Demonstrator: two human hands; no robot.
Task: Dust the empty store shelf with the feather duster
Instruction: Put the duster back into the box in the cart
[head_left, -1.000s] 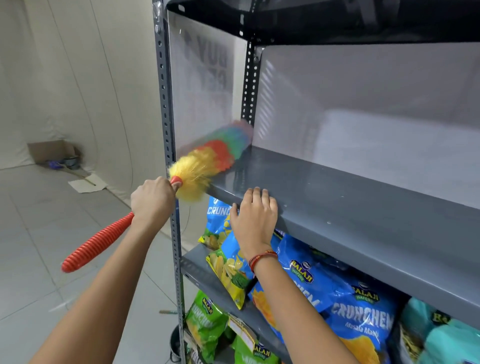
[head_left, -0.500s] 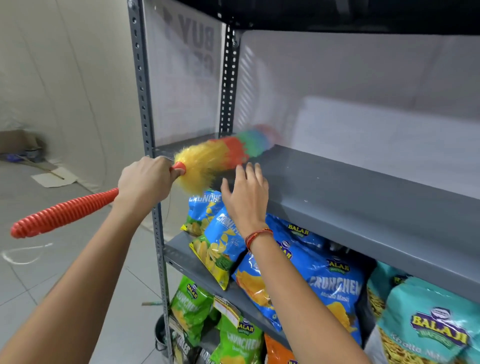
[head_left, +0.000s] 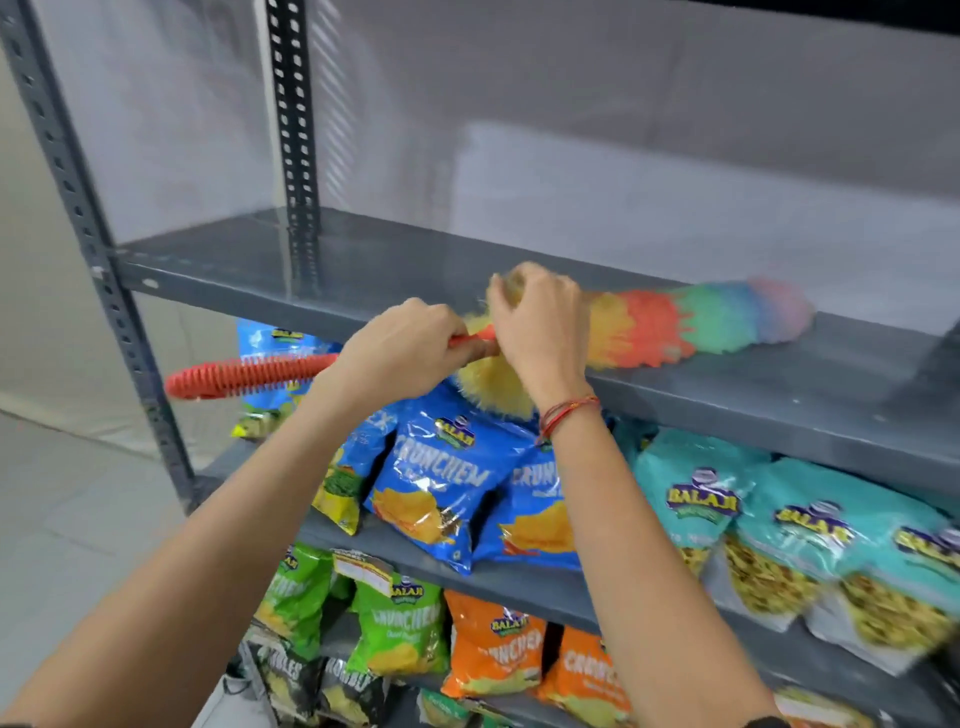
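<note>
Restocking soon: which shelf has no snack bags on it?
The grey shelf under the feather duster; both shelves below it hold snack bags.

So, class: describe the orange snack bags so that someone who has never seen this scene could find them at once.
Start at the grey metal shelving rack and skip its bare grey top shelf. Drop past the row of blue crisp bags to the shelf below. The orange snack bags stand there, right of the green crisp bags; they are the only orange packs.
</note>
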